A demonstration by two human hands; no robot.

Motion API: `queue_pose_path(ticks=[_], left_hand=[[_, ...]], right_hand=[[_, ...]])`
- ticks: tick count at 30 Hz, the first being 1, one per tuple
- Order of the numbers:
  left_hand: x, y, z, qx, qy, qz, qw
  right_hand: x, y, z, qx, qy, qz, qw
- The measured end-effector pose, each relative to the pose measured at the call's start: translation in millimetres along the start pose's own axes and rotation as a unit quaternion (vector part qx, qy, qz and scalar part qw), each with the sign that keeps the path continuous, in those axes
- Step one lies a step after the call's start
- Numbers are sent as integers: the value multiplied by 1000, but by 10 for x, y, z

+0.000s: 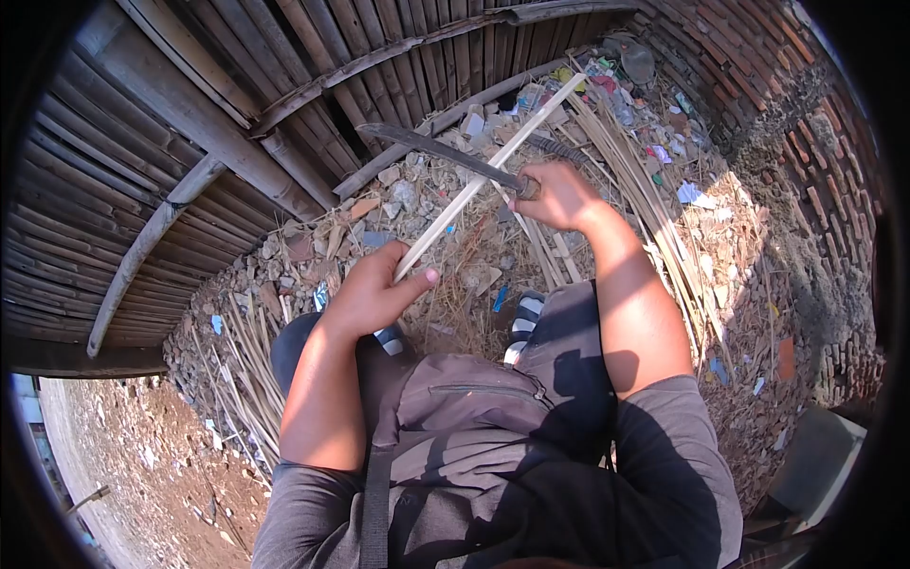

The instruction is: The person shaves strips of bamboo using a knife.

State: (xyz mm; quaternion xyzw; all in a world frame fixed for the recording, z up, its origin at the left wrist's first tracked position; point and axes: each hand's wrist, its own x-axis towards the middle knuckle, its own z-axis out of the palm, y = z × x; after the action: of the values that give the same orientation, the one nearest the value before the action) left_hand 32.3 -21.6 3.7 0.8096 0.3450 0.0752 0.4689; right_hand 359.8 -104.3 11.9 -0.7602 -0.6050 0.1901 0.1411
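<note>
My left hand (pixel 375 289) is closed around the near end of a pale split bamboo strip (pixel 517 144), which slants up and away to the right. Gripped by its handle in my right hand (pixel 559 196) is a long dark machete (pixel 441 150). Its blade points to the far left and crosses the strip near the middle; whether it presses into the bamboo I cannot tell. Several cut bamboo strips (pixel 645 213) lie on the ground to the right of my right hand. Another bundle of thin strips (pixel 248 365) lies to the left of my left arm.
Ahead and to the left stands a bamboo slat wall (pixel 152 190) with curved poles. A brick wall (pixel 825 190) rises on the right. Rubble and litter (pixel 403 194) cover the ground between. A grey box-like object (pixel 817 460) stands at lower right.
</note>
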Motion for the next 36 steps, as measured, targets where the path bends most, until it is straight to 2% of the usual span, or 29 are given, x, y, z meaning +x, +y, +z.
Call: queue_pose_path(ticks=[4,10,16,36], left_hand=[[-11,21,6,-2,-11,-10,1000],[-17,25,2,2,-15,-12,1000],[-6,12,16,29,-16,-8,999],[16,-63,56,26,-20,-3,999]], right_hand=[[1,-14,68,-5,11,-22,1000],[-12,-133,31,13,-35,2,999],[-2,-63,120,2,-5,-48,999],[13,-75,145,4,-16,-48,999]])
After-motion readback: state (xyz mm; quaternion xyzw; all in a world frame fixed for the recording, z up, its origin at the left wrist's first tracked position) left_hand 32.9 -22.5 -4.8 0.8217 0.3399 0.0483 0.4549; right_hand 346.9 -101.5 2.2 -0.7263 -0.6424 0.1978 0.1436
